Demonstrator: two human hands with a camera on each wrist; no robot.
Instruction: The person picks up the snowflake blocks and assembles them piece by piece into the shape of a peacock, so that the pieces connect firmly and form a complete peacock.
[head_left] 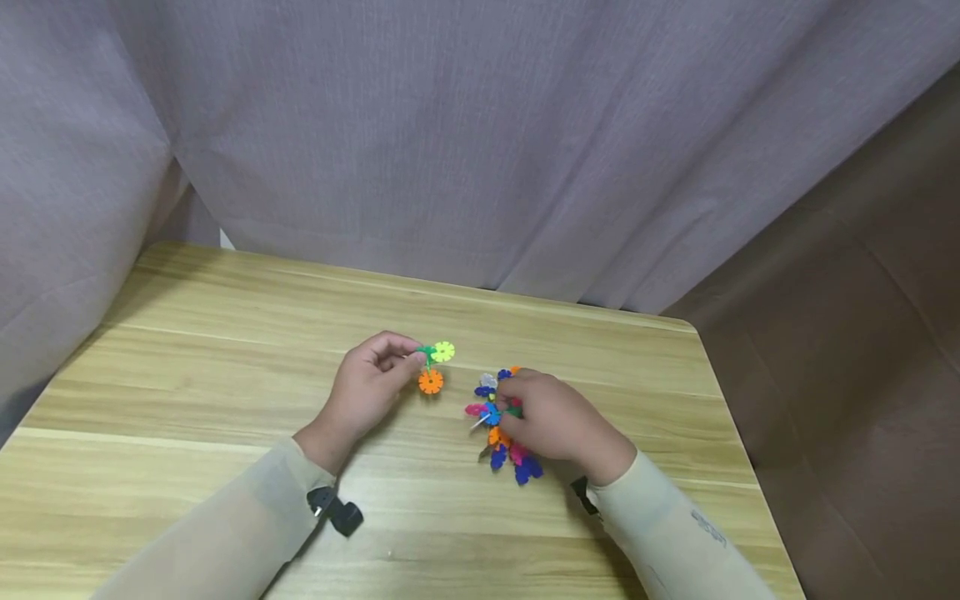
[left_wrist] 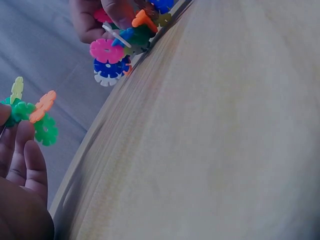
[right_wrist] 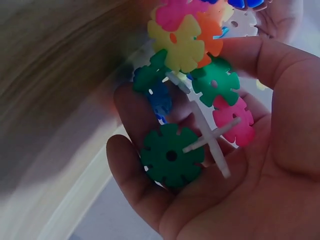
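Observation:
My left hand (head_left: 367, 387) pinches a small cluster of snowflake discs (head_left: 432, 364): green, yellow and orange pieces joined together, held just above the wooden table (head_left: 225, 375). In the left wrist view the small cluster (left_wrist: 32, 112) sits at my fingertips (left_wrist: 20, 145). My right hand (head_left: 551, 421) grips a bigger multicoloured bunch of discs (head_left: 498, 421) with pink, blue, orange, white and green pieces. In the right wrist view the bunch (right_wrist: 195, 90) lies in my curled palm, with a dark green disc (right_wrist: 171, 156) and a white crossed piece (right_wrist: 212, 142) nearest.
Grey curtain (head_left: 450, 142) hangs behind the table's far edge. A brown surface (head_left: 862, 333) lies beyond the right edge. Small black clips (head_left: 337, 510) sit on both sleeves at the wrists.

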